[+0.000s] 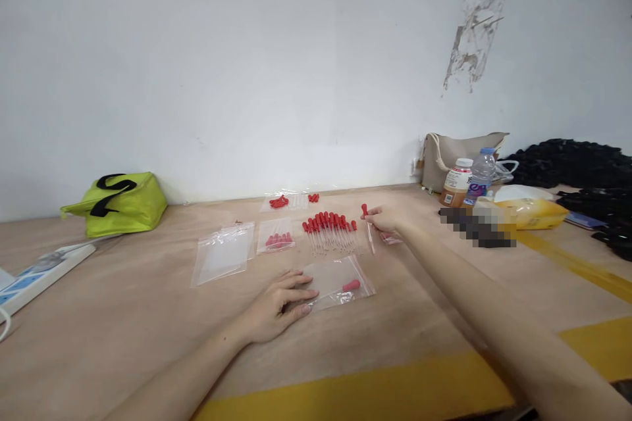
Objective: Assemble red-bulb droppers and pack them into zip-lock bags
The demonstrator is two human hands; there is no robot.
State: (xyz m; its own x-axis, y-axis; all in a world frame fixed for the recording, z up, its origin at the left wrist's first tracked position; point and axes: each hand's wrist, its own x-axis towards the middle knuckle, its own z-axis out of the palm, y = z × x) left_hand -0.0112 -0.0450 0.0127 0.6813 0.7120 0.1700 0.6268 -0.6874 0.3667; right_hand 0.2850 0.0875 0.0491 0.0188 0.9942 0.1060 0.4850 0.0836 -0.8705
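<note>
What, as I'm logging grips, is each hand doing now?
Left hand: open, at the edge of a bag.
Right hand: closed on a dropper.

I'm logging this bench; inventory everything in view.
Droppers: many, red, centre
Bulb bag: one, clear, beside droppers
Rear bags: count unclear, clear, back
Flat bags: several, clear, centre left
Front bag: one, clear, front centre
Bagged bulb: one, red, inside
Held bulb: one, red, centre right
Packet: one, reddish, right
Pouch: one, lime, left
Power strip: one, white, left edge
Handbag: one, beige, back right
Bottles: two, brown and clear, right
Soft pack: one, yellow, right
Flat item: one, blue, right
Heaps: two, black, right
Tape: several, yellow, front
Table: one, brown, throughout
Left hand: one, at front bag
Right hand: one, on held bulb
</note>
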